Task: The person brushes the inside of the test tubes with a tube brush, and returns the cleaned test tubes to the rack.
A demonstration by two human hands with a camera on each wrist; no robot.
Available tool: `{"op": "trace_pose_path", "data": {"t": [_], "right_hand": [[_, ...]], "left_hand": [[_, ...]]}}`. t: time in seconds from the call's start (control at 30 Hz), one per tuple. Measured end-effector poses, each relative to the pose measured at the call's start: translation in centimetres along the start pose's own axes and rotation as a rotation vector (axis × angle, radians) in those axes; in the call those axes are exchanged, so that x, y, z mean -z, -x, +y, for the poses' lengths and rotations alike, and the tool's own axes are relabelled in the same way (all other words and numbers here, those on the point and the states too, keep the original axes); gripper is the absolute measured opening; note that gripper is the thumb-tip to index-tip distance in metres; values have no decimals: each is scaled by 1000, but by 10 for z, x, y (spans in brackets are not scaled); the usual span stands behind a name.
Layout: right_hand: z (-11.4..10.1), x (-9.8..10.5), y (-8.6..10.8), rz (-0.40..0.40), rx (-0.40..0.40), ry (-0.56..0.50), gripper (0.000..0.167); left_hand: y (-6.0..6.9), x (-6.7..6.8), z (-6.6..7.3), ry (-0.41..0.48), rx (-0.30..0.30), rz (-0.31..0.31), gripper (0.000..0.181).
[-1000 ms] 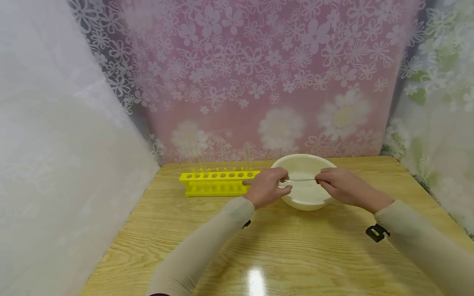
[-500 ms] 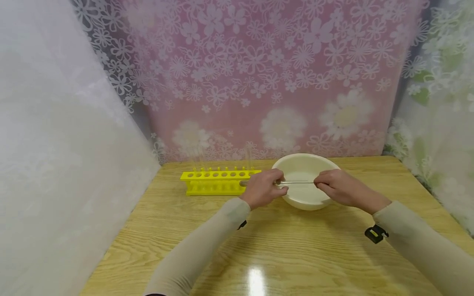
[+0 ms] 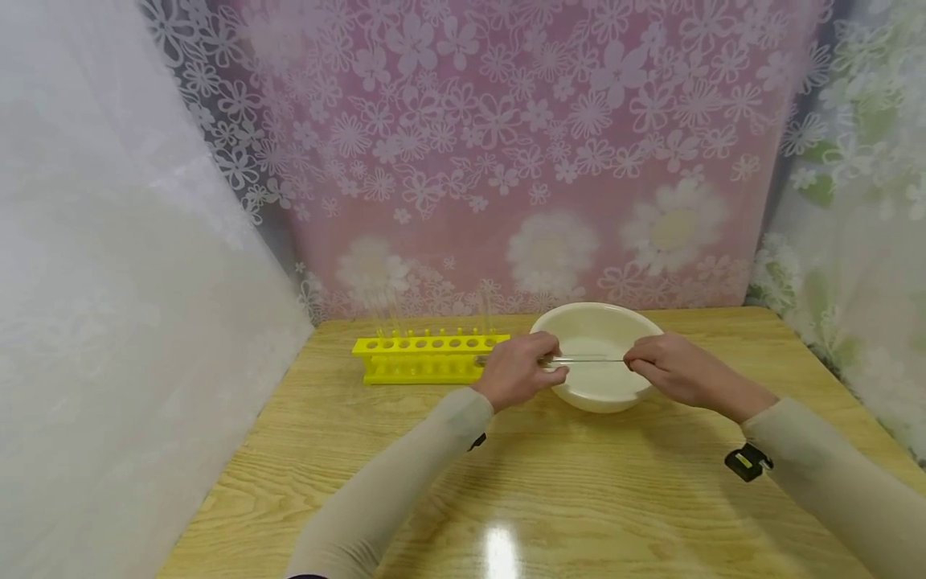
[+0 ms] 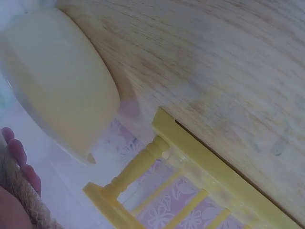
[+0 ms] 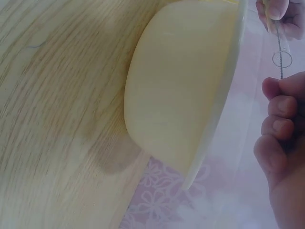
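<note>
Above a cream bowl (image 3: 589, 394), the left hand (image 3: 517, 370) grips a clear glass tube (image 3: 579, 359) lying roughly level, its mouth toward the right. The right hand (image 3: 680, 371) pinches a thin twisted wire (image 3: 615, 359) that runs into the tube. In the right wrist view the wire (image 5: 281, 67) passes through the tube's round mouth (image 5: 282, 59), between the right hand (image 5: 286, 143) and the left hand (image 5: 290, 19). The left wrist view shows only some fingertips of the left hand (image 4: 21, 162) beside the bowl (image 4: 62, 81).
A yellow rack (image 3: 427, 346) stands left of the bowl, with several clear tubes (image 3: 386, 310) upright at its left end and others (image 3: 485, 305) at its right. Flowered sheets (image 3: 506, 161) surround the wooden table (image 3: 564, 498) at the back and sides.
Compared with half a second ago, the right hand has shifted slightly right, away from the left hand. Both hands keep their hold on the tube and the wire.
</note>
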State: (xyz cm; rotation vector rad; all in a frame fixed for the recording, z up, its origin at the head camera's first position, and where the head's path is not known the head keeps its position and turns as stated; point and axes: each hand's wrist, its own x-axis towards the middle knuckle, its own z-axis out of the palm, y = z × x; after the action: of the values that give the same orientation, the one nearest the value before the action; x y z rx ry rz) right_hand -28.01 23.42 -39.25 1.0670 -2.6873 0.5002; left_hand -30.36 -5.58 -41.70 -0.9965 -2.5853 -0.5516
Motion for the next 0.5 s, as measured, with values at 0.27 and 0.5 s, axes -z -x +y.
{"op": "trace_pose_path", "data": {"t": [0.27, 0.5], "right_hand": [[8, 4, 7, -15, -18, 4, 22], [34, 18, 26, 22, -83, 19, 20]], "left_hand": [[0, -2, -3, -21, -3, -6, 14], [15, 3, -29, 8, 79, 20, 16]]}}
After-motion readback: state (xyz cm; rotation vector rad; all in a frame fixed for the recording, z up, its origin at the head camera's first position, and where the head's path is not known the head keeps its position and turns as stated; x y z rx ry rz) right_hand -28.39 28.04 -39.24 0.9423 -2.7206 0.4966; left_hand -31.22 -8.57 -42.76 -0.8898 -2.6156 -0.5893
